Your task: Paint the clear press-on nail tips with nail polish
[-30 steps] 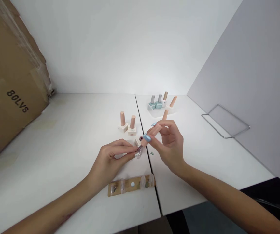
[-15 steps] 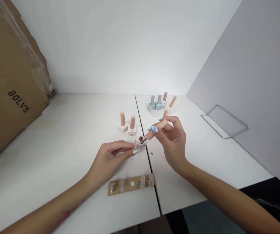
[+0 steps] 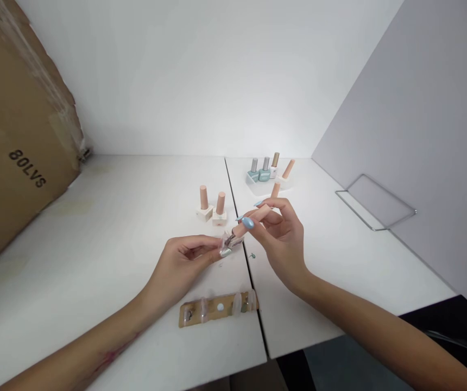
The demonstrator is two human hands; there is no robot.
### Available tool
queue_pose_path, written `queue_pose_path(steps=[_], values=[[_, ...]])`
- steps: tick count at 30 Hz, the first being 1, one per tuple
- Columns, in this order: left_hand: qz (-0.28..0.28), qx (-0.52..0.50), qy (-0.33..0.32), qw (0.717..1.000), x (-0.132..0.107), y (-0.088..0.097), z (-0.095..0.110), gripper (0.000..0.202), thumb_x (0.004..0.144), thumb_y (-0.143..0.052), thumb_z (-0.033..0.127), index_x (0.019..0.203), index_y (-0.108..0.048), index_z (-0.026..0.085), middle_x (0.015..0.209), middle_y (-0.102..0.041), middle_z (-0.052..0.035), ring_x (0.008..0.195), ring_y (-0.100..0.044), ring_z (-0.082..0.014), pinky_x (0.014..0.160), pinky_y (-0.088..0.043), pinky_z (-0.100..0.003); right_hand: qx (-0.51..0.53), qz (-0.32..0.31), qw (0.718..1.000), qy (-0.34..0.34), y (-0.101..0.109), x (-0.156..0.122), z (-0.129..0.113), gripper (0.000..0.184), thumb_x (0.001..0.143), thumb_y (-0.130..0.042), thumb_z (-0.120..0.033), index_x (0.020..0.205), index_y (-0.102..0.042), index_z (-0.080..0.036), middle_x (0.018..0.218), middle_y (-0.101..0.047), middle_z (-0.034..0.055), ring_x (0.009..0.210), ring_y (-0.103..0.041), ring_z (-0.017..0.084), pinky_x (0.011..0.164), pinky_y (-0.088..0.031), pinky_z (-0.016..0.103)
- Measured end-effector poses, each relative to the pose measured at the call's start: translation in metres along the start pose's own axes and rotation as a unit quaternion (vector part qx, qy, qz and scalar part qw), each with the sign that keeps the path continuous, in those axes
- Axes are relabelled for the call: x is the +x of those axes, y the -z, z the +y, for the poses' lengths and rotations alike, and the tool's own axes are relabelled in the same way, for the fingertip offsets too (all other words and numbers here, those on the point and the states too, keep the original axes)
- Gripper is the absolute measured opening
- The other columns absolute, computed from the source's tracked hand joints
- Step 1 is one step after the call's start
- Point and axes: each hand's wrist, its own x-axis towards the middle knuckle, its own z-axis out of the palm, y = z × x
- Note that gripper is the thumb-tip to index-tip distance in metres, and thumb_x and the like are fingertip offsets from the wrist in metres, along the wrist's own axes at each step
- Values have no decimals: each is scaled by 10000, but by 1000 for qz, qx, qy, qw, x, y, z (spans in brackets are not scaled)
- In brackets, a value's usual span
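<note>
My left hand [image 3: 184, 263] is closed, pinching a clear false nail [image 3: 223, 240] between thumb and fingers. My right hand [image 3: 284, 236] grips the peach cap of a nail polish brush [image 3: 257, 219], tilted down to the left. The brush's dark bristle end meets the false nail or lies just over it; exact contact is hard to see. Behind them an open polish bottle [image 3: 239, 240] is mostly hidden. Closer to me lies a brown strip [image 3: 220, 307] bearing several clear false nails.
Two peach-capped bottles [image 3: 219, 213] stand beyond my left hand. Farther back, a clear tray [image 3: 260, 188] holds several polish bottles. A wire frame [image 3: 374, 202] sits by the right wall, a cardboard box [image 3: 21, 119] at left. A small green scrap [image 3: 252, 255] lies near the table seam [image 3: 258, 315].
My right hand has moved left and slightly down, bringing the brush from beside the bottle's mouth to the false nail. My left hand has barely shifted.
</note>
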Motion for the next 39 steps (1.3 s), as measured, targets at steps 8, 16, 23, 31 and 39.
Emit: queue_pose_path(steps=[8,16,23,31,39], values=[[-12,-21,-3,1000,-2,1,-2,153,782,-751,305,916,-804,251,971,-798,-38,910,-731,-217,802,-588,-292,-14,56,998,-38,3,5,0,257,823,-710,-324,938,-488,-265,715,-705,-42,815,-701,187,854,-510,417],[15,6,-34,999,0,0,0,125,769,-750,274,876,-802,235,967,-796,-48,901,-728,-222,849,-589,-338,-19,61,997,-40,3,5,-1,247,825,-701,-343,921,-489,-260,714,-707,-39,805,-695,183,880,-519,431],[41,10,-33,999,-3,1,0,93,752,-767,285,833,-799,253,893,-797,-20,833,-716,-186,806,-581,-292,-8,62,997,-36,2,5,-2,230,828,-704,-328,905,-497,-267,701,-718,-44,818,-692,171,888,-508,417],[50,-10,-3,999,-2,1,0,92,738,-784,295,783,-760,219,825,-788,-20,781,-722,-176,739,-578,-263,-3,55,998,-33,3,5,-3,221,838,-698,-313,906,-494,-265,704,-729,-42,840,-704,172,852,-519,393],[27,-46,8,999,-1,1,-3,105,756,-767,247,750,-681,187,806,-767,-13,778,-705,-140,722,-551,-218,1,56,998,-33,2,5,-3,219,839,-696,-318,912,-497,-263,715,-735,-42,844,-706,166,843,-524,373]])
